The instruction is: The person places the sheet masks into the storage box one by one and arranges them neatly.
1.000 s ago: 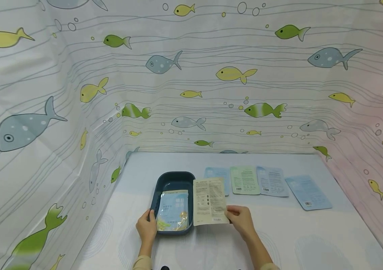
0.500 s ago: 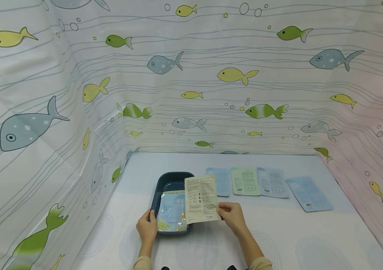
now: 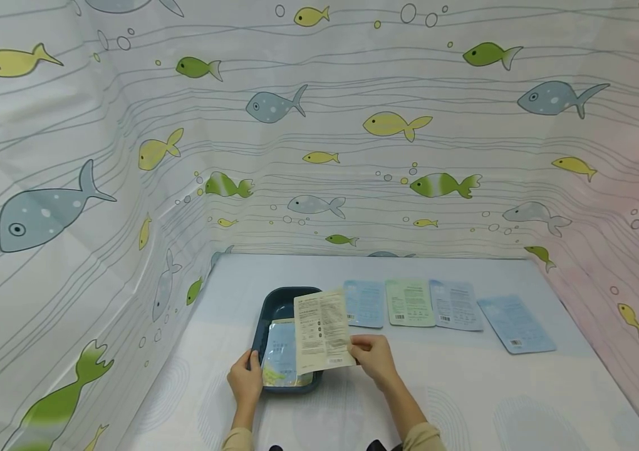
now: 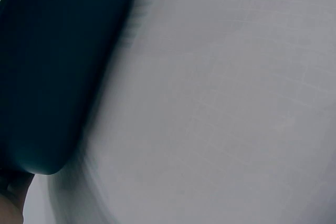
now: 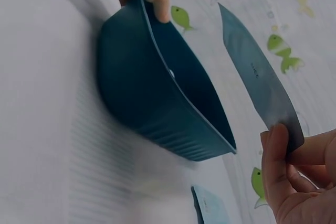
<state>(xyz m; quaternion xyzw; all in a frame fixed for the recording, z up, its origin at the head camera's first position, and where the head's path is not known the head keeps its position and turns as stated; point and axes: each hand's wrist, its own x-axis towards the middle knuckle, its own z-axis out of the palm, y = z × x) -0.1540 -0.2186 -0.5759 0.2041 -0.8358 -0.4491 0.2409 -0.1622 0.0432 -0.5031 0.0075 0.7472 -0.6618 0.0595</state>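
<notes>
My left hand (image 3: pixel 246 378) grips the near-left rim of a dark teal plastic bin (image 3: pixel 282 302), with the thumb over the edge. The bin also shows in the left wrist view, its dark outer wall (image 4: pixel 58 66) filling the left side. Inside it lies a blue sachet (image 3: pixel 279 354) with a printed picture, partly covered. Between thumb and fingers, my right hand (image 3: pixel 374 358) pinches the lower right edge of a flat cream sachet (image 3: pixel 322 329) full of small print. That sachet is above the bin's right part, and the right wrist view shows it edge-on (image 5: pixel 257 66), apart from the rim.
Behind and to the right, a light blue sachet (image 3: pixel 366 304), a green sachet (image 3: pixel 410 302) and another blue sachet (image 3: pixel 456 305) lie in a row. Farther right a bigger-looking blue sachet (image 3: pixel 515 324) lies askew. A fish-patterned curtain (image 3: pixel 387 207) encloses the white table.
My right hand has carried the cream sachet leftward, from beside the bin to over its right part, so it now covers more of the blue sachet. My left hand has stayed on the rim.
</notes>
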